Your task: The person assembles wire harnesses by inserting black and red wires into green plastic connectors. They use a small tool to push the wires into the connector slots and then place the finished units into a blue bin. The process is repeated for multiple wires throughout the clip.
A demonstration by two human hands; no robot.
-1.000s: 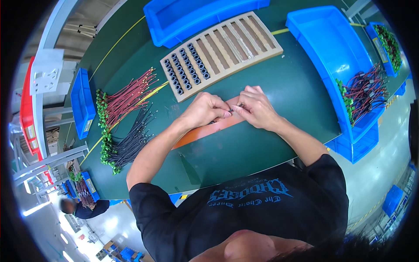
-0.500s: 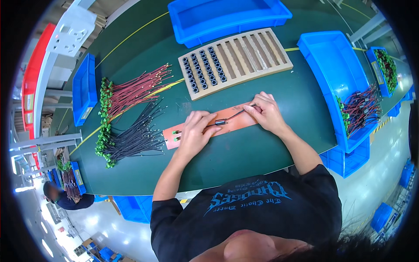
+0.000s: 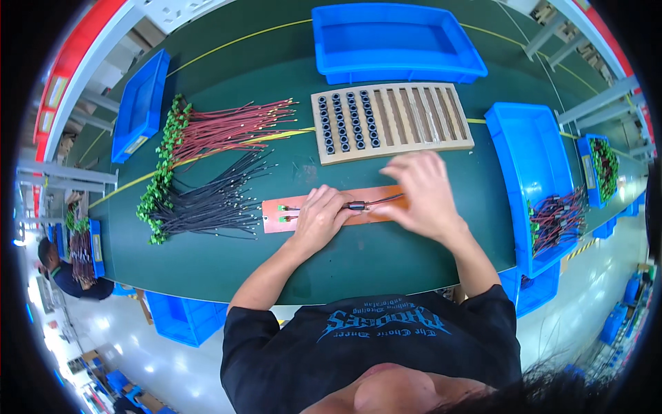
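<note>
At frame centre, a wire pair (image 3: 358, 205) is pinned on the orange board (image 3: 276, 215) by the left hand (image 3: 321, 219); the right hand (image 3: 422, 196) hovers blurred, grip unclear. Many wires (image 3: 214, 165) remain unassembled upper left.

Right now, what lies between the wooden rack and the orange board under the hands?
Head view: bare green table separates the rack from the board on the left; further right, the raised right hand covers the stretch.
</note>
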